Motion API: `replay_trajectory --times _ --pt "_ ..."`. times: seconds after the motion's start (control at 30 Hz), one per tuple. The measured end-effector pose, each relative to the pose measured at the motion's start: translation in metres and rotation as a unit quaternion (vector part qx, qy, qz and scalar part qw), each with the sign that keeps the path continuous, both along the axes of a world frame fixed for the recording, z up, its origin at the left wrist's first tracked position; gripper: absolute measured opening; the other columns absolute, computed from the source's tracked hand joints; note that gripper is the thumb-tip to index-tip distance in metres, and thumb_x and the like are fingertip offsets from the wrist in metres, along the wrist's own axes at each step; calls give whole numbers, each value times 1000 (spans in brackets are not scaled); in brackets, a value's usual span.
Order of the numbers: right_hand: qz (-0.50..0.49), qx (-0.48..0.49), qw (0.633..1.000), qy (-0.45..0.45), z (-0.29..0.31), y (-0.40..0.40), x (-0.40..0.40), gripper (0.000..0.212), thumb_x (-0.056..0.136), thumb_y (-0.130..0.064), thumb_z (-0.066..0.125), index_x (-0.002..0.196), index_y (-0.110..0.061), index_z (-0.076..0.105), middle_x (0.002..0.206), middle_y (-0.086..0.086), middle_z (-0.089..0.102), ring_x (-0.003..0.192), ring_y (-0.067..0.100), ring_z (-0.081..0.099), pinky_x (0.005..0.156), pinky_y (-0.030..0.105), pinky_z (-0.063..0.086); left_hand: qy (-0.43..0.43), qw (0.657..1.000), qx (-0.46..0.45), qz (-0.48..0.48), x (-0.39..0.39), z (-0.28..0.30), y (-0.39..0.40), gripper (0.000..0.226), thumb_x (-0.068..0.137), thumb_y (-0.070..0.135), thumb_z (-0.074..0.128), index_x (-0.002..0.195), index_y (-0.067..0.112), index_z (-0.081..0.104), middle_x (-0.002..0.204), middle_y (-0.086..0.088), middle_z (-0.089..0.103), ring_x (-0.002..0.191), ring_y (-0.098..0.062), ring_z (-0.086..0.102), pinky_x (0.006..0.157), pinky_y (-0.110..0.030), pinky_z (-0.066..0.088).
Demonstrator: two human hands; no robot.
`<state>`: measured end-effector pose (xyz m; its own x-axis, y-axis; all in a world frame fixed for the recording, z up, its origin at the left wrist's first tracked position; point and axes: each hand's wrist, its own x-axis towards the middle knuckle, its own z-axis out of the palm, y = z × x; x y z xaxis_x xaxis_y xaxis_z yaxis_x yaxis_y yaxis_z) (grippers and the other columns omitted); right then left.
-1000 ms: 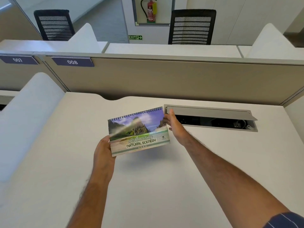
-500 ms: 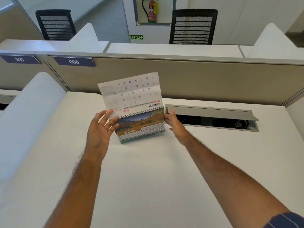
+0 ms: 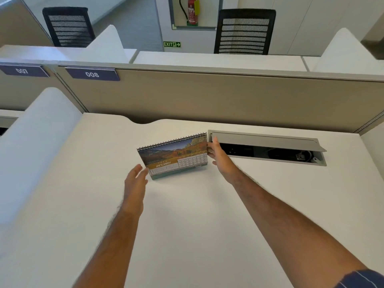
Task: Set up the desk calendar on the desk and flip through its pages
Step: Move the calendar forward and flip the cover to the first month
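A spiral-bound desk calendar (image 3: pixel 174 155) stands tented on the white desk (image 3: pixel 187 225), a little tilted, showing the January page with an autumn landscape photo. My right hand (image 3: pixel 218 156) grips its right edge near the spiral binding. My left hand (image 3: pixel 135 179) hovers just off the calendar's lower left corner, fingers spread and holding nothing.
An open grey cable hatch (image 3: pixel 268 142) is set into the desk right of the calendar. A beige partition (image 3: pixel 228 96) labelled 008 runs along the back, and a white rounded divider (image 3: pixel 35 134) bounds the left. Black chairs stand beyond.
The cover page has been flipped over the binding to the back, leaving January showing. My left hand let go of the page and dropped to the lower left corner.
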<state>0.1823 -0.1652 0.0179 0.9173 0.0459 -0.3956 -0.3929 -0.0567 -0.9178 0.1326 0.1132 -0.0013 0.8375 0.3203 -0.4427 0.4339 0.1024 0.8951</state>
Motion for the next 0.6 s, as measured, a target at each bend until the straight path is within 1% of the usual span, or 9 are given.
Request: replay_trajectory --times 0.07,0.13,0.2,0.27,0.33,0.4,0.47,0.53,0.6 --pt "0 -1 1000 -3 0 0 -1 54 108 -59 11 106 -46 64 109 -32 62 97 -23 54 98 28 28 6 1000 13 -16 -6 -3 -6 52 109 27 61 159 18 49 157 -6 56 144 -27 50 120 -43 41" --pt "0 -3 1000 -2 0 0 -2 55 108 -59 11 107 -47 64 110 -33 62 97 -24 54 98 28 28 2 999 32 -25 -10 -4 -11 48 110 27 59 157 20 54 151 -5 62 144 -28 52 113 -41 42" --pt "2 -6 1000 -2 0 0 -3 55 107 -60 11 107 -48 64 111 -33 62 101 -22 52 101 30 27 6 999 51 -16 -13 -4 -14 46 109 25 60 155 20 57 151 -6 64 143 -28 53 111 -41 44" --pt "4 -8 1000 -2 0 0 -3 55 107 -60 11 107 -48 64 111 -33 62 102 -21 51 102 31 27 19 996 88 6 -15 -3 -14 41 107 26 64 148 20 62 149 -7 65 141 -28 55 108 -41 49" --pt "2 -9 1000 -2 1 1 -3 54 107 -60 11 106 -48 64 110 -33 62 102 -20 51 103 32 27 20 992 125 20 -17 -2 -15 31 104 29 70 134 18 69 136 -6 70 132 -28 61 92 -30 56" --pt "-2 -7 1000 0 0 1 -3 54 108 -60 12 105 -48 65 111 -31 63 104 -18 51 105 33 26 6 989 147 31 -18 -3 -14 17 102 31 73 115 18 74 112 -1 75 114 -25 68 73 -19 53" --pt "-4 -6 1000 2 0 1 -3 57 108 -59 13 106 -44 67 113 -27 65 107 -14 53 106 35 25 -7 988 149 41 -19 -3 -11 11 102 32 74 102 21 76 99 4 75 99 -18 70 67 -17 50" --pt "-3 -8 1000 4 0 1 -2 59 107 -61 12 105 -44 68 113 -26 65 110 -9 55 109 38 25 -12 988 147 43 -21 -2 -9 10 102 32 74 100 22 77 96 7 76 92 -8 68 66 -15 50" --pt "-4 -10 1000 9 0 1 -3 58 106 -63 12 103 -46 68 114 -25 65 119 3 56 116 44 23 -15 989 139 44 -23 -2 -8 6 102 30 74 101 24 77 91 13 76 89 -3 69 61 -9 51"
